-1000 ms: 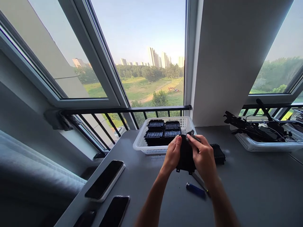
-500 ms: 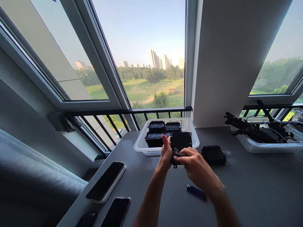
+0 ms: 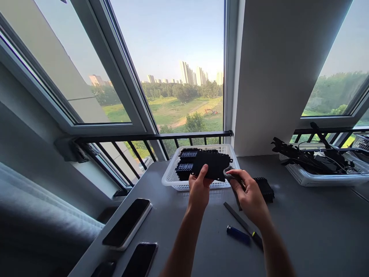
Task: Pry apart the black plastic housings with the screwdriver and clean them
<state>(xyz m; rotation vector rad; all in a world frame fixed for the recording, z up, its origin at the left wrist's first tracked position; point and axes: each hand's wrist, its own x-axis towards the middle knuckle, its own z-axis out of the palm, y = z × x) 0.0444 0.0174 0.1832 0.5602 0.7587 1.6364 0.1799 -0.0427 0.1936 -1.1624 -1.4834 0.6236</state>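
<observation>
My left hand (image 3: 199, 189) grips a flat black plastic panel (image 3: 211, 163) with small tabs along its edges, thumb on top. The panel is held above the white basket (image 3: 173, 182). In my right hand (image 3: 250, 194) is a crumpled dark grey cloth (image 3: 230, 174), pinched between thumb and fingers at the panel's right edge. Behind the panel, several black ribbed plastic parts (image 3: 184, 166) are stacked in the basket, partly hidden. Another black ribbed part (image 3: 265, 189) lies on the table, partly behind my right hand.
Below my right hand lie a dark blue cylindrical object (image 3: 238, 235) and a long flat tool with a yellow band (image 3: 240, 221). Two phones (image 3: 128, 223) (image 3: 140, 261) are at the left. A second white basket (image 3: 314, 181) at the right holds black parts and cables.
The panel has turned so that its long side runs sideways. My right hand has moved with the cloth to its right edge. The banded tool now shows beside my forearm.
</observation>
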